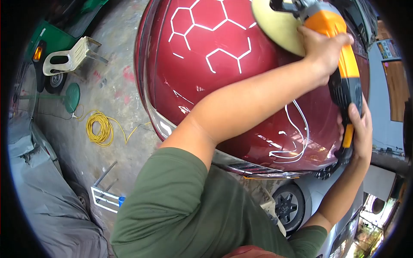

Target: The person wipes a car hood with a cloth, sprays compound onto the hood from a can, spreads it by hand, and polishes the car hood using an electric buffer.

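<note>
A polisher (328, 22) with an orange and black body lies across the red car hood (258, 90). My left hand (323, 50) is wrapped round its orange housing, close to the pad. Farther back, my right hand (362, 129) grips the rear handle, with the fingers partly hidden behind it. The wide pale-yellow pad (275, 23) is over the hood; whether it spins I cannot tell. Reflected ceiling lights make white hexagon lines on the glossy paint.
A coiled yellow cord (100, 129) lies on the concrete floor (122, 43) at left. Near it stand a plastic chair (64, 60) and a white-framed stand (105, 200). A covered vehicle (47, 202) fills the lower left. A silver car (318, 176) stands at lower right.
</note>
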Demonstrator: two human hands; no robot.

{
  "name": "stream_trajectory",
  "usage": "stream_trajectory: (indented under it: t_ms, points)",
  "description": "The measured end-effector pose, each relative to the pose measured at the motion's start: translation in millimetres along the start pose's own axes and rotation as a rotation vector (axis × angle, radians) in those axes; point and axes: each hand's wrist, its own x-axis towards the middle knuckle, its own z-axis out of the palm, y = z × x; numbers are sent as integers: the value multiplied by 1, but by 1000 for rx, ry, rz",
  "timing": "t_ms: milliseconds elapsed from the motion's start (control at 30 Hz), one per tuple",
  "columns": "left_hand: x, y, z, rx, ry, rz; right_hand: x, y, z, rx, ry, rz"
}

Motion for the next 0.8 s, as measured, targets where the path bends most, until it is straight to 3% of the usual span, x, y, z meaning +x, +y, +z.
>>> stream_trajectory:
  t_ms: [33, 100, 133, 200, 433, 633, 700, 800]
  points:
    - [9, 3, -2, 25, -67, 2, 7, -1, 1, -5, -19, -3]
    - [20, 8, 4, -96, 21, -20, 19, -7, 6, -8, -45, -50]
    - [23, 13, 4, -59, -10, 37, 23, -8, 7, -29, -26, -38]
    - [13, 29, -7, 49, -111, -49, 23, -7, 9, -29, -9, -45]
    - [-12, 7, -1, 77, -56, -114, -7, 7, -4, -67, 2, -50]
    - [-52, -8, 5, 266, 140, -64, -40, 28, -21, -72, -53, -55]
    - [-69, -10, 3, 94, 44, -87, -51, 34, -25, -61, -46, -31]
    - [-90, -19, 6, -48, 74, -34, -69, 37, -29, -29, -47, 12]
